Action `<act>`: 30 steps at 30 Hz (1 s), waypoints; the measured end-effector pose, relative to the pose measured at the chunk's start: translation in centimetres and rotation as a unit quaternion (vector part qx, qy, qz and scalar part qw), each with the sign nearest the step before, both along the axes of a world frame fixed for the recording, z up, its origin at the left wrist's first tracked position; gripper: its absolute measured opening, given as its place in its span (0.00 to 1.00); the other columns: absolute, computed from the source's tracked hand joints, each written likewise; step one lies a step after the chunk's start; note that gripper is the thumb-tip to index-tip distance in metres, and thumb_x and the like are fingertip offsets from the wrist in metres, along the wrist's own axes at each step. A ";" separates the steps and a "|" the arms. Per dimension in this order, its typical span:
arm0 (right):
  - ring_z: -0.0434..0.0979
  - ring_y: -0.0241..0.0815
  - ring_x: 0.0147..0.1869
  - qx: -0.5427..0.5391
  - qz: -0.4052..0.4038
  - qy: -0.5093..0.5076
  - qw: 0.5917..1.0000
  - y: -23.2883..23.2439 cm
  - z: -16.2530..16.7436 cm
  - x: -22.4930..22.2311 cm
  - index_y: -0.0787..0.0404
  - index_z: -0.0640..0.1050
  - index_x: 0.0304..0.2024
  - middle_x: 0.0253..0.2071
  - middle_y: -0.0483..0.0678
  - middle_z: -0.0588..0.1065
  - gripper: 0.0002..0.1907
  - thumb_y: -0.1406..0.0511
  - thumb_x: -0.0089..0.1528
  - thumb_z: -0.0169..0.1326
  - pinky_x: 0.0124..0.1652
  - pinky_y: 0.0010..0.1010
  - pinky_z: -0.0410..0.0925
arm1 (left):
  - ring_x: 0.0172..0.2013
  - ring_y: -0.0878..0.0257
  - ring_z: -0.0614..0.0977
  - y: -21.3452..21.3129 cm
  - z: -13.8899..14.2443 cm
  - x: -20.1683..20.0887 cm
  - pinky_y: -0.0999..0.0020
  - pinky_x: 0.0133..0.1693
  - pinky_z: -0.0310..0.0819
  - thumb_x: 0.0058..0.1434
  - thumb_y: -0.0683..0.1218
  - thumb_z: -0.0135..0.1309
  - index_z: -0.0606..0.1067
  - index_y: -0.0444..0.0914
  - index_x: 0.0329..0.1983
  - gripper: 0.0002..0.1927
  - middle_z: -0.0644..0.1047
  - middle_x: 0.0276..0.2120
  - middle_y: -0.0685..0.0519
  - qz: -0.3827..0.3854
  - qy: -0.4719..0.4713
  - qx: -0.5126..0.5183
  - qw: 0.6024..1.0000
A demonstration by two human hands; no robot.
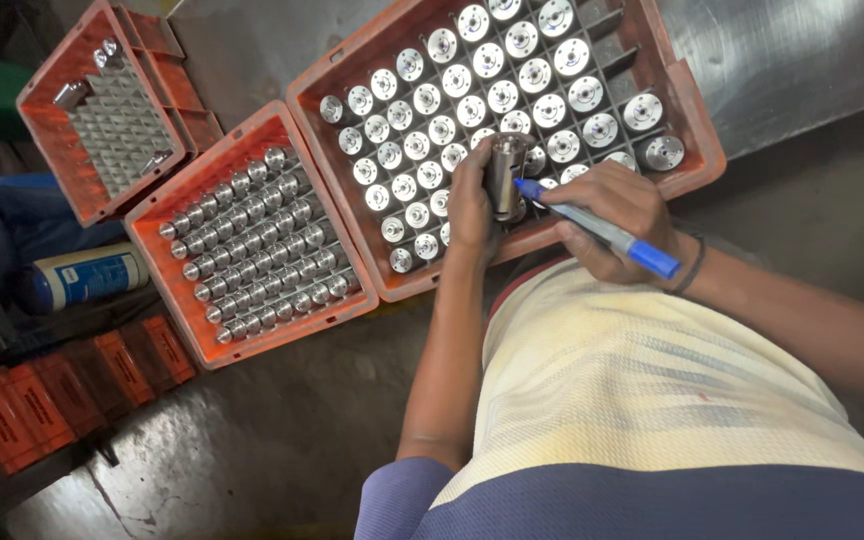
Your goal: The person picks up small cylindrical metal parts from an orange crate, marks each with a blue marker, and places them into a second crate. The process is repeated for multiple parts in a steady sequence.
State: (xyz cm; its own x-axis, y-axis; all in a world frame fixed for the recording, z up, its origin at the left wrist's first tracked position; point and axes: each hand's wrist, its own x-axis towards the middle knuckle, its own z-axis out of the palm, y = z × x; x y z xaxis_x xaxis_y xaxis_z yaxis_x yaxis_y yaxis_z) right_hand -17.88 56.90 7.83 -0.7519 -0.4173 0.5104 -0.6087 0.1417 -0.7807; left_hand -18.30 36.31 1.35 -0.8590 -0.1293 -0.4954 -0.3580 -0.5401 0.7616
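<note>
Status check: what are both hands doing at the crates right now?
Left hand gripping metal cylinder above big orange crate. Right hand holding blue marker, tip at the cylinder. Nothing between them.

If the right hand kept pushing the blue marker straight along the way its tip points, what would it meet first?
Most likely the metal cylinder held upright in the left hand: the blue marker in the right hand points at its side, apparently touching.
</note>
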 end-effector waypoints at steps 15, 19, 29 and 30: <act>0.78 0.51 0.38 -0.001 0.052 -0.025 0.998 0.3 -0.2 1.6 0.68 0.78 0.45 0.37 0.55 0.78 0.11 0.65 0.65 0.54 0.39 0.38 0.69 | 0.34 0.57 0.81 0.0 1.5 0.4 0.63 0.36 0.77 0.67 0.49 0.48 0.69 0.35 0.51 0.15 0.76 0.38 0.45 -0.063 0.049 -0.110 0.991; 0.77 0.48 0.36 -0.007 -0.029 -0.061 0.998 1.2 -0.5 1.2 0.68 0.78 0.46 0.35 0.54 0.77 0.11 0.65 0.67 0.53 0.37 0.36 0.69 | 0.38 0.52 0.82 -0.9 4.9 0.9 0.55 0.40 0.75 0.65 0.52 0.57 0.74 0.35 0.49 0.17 0.78 0.42 0.45 -0.219 0.041 -0.657 0.721; 0.80 0.46 0.41 -0.003 -0.083 -0.084 0.993 2.6 -0.9 1.1 0.69 0.77 0.49 0.42 0.56 0.79 0.14 0.62 0.71 0.52 0.41 0.32 0.71 | 0.34 0.49 0.82 1.9 4.1 -1.5 0.54 0.36 0.75 0.43 0.59 0.71 0.82 0.34 0.35 0.26 0.78 0.34 0.44 -0.244 0.026 -0.703 0.667; 0.80 0.46 0.41 -0.001 -0.083 -0.086 0.993 2.7 -0.9 1.1 0.68 0.78 0.49 0.42 0.56 0.79 0.14 0.62 0.71 0.52 0.41 0.32 0.71 | 0.34 0.49 0.82 1.8 4.0 -2.0 0.54 0.36 0.75 0.40 0.59 0.73 0.82 0.34 0.32 0.27 0.78 0.33 0.44 -0.242 0.026 -0.707 0.664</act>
State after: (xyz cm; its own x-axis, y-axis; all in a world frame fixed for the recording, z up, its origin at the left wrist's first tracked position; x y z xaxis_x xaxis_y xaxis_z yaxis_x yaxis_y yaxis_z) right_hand -16.82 59.61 6.96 -0.8860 -0.2793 0.3702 -0.4355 0.2272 -0.8710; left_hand -20.31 38.10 5.31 -0.9807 -0.1354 -0.1409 -0.1817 0.8973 0.4023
